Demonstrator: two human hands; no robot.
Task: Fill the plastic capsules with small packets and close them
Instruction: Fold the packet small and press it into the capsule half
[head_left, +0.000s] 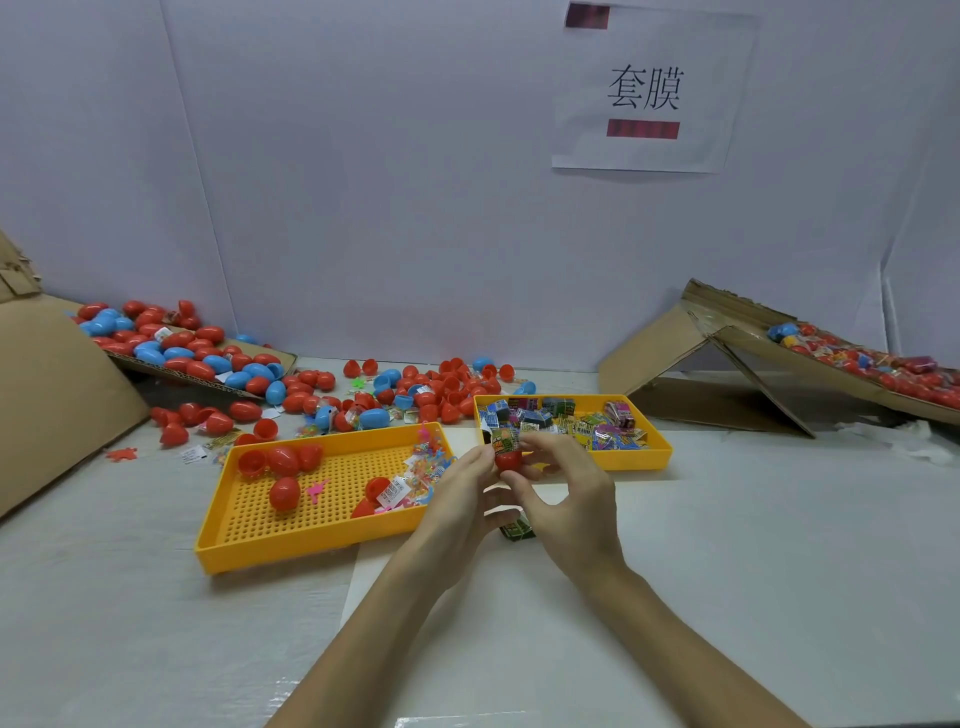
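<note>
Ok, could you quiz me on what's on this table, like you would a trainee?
1. True or false: the red capsule half between the left hand and right hand is already closed.
2. The loose capsules behind the trays are: A red and blue; B green and white; C all yellow.
3. What colour are both trays?
Key: 1 false, a packet sticks out; 2 A; 3 yellow.

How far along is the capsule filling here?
Done: capsules on the right ramp look closed. In hand: left hand and right hand pinch a red half with a packet sticking out, not yet closed. Left: the back pile and left tray hold loose capsules; the right tray holds many packets.
</note>
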